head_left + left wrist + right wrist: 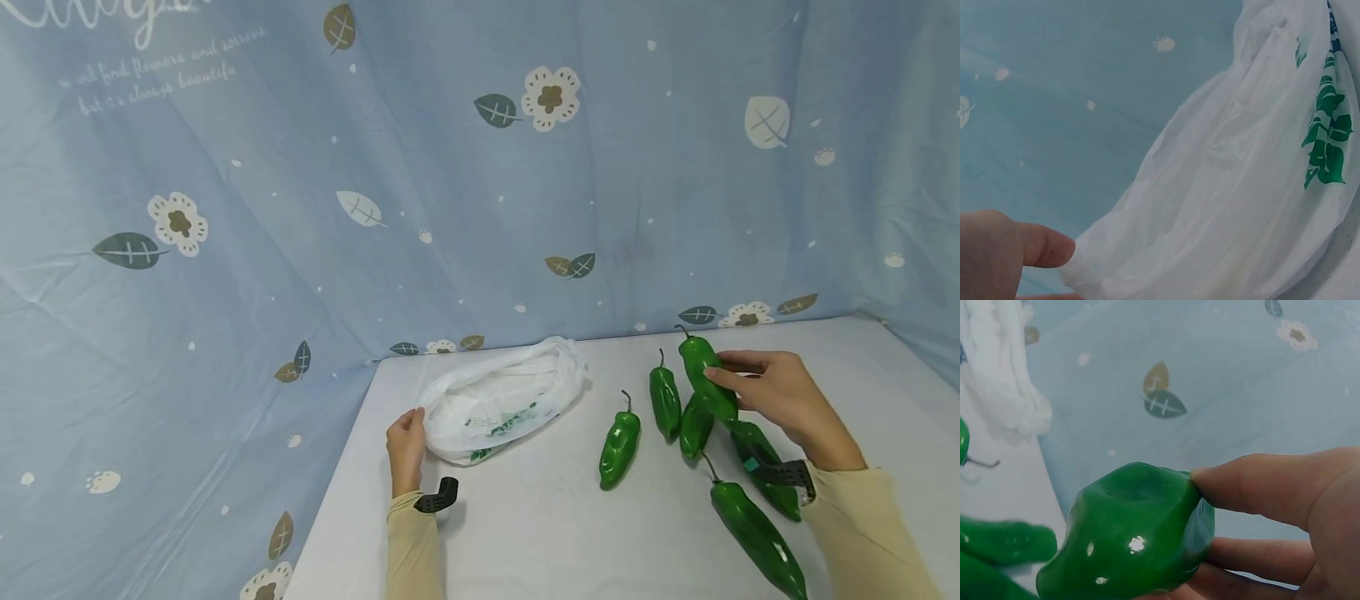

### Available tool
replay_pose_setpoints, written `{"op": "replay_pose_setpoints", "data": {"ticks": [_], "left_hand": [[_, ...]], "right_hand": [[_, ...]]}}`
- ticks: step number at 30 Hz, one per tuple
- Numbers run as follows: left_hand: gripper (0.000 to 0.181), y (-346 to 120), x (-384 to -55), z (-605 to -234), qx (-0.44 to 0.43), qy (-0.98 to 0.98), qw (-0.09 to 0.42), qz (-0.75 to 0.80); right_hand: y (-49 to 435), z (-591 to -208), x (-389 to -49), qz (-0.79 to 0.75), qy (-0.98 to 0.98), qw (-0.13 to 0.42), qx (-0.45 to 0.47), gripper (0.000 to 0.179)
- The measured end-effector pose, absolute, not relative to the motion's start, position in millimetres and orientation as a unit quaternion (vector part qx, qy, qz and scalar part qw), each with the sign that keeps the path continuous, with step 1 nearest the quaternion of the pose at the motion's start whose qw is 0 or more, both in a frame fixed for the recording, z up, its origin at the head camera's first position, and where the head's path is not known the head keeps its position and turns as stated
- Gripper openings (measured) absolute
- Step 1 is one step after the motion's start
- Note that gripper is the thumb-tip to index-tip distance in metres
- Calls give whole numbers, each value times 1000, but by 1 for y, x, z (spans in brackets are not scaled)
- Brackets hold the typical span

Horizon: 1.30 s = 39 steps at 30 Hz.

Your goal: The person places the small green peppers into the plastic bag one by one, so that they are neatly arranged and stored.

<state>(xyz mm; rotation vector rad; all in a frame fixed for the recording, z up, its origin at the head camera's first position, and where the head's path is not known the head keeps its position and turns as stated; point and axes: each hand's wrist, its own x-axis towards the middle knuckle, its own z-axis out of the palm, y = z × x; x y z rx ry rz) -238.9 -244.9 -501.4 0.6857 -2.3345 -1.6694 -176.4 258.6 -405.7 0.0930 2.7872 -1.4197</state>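
Observation:
The left hand pinches the left edge of a white plastic bag with green print, its mouth gaping upward. In the left wrist view the thumb presses on the rim of the bag. At the right, the right hand grips a glossy green pepper between thumb and fingers, above the other peppers. The right wrist view shows this pepper up close, end on. Beneath and around it lie a small pepper, another pepper and a long pepper.
A lone green pepper lies between the bag and the group. One more pepper is partly covered by the right wrist. The white table ends at a blue patterned curtain behind and on the left.

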Motion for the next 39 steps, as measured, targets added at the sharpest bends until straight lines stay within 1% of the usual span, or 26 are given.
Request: {"op": "replay_pose_setpoints", "data": {"ticks": [7,15,24,31,36,39], "left_hand": [[56,-245,-238,-504,224,-787,104,-565],[54,-245,-238,-507,223,-787,107,-565],[54,-245,-239,-505,220,-788,105,-566],[52,-245,-240,-507,217,-786,105,-570],[53,-245,-240,-508,219,-785,102,-571],[54,-245,-240,-507,220,-785,100,-571]], "right_hand": [[236,-394,-184,-459,889,1,5,68],[208,-389,-194,-476,879,18,-10,68],[173,-384,-208,-491,871,6,-37,57],[148,-383,-215,-517,854,23,-56,55],[131,-386,-222,-511,857,14,-67,52],[122,-388,-228,-518,852,18,-75,52]]}}
